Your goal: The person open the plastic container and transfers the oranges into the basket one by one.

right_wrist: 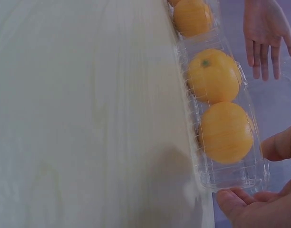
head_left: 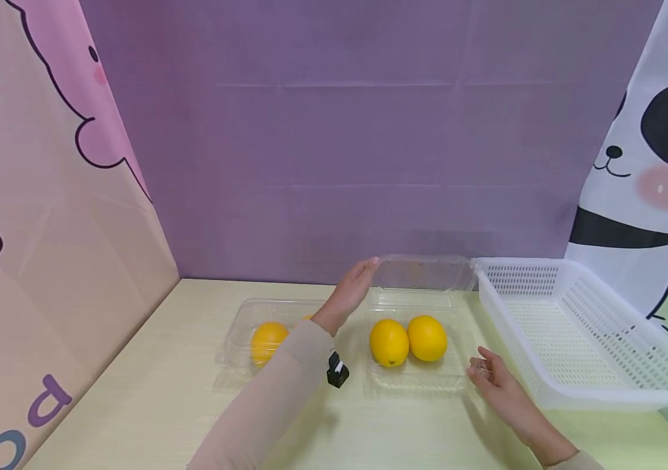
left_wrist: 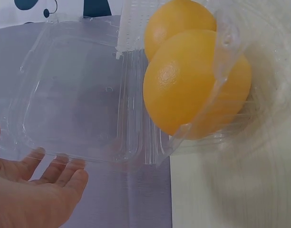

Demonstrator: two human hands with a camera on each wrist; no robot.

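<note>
In the head view a clear plastic clamshell box (head_left: 416, 380) lies with its lid (head_left: 422, 273) raised at the back. Two oranges sit side by side in it, a left orange (head_left: 389, 343) and a right orange (head_left: 427, 338). My left hand (head_left: 350, 294) reaches to the lid's left edge; in the left wrist view its outstretched fingertips (left_wrist: 62, 159) touch that edge. At the box's right end, my right hand (head_left: 501, 391) holds the front corner between thumb and fingers. The right wrist view shows this corner framed by the fingers (right_wrist: 277, 145).
Left of the open box stands a second clear box (head_left: 237, 333) with its lid down and oranges inside, among them an orange (head_left: 268, 342); my left sleeve covers part of it. A white perforated basket (head_left: 575, 339) stands at the right. A purple backdrop (head_left: 334, 143) rises behind.
</note>
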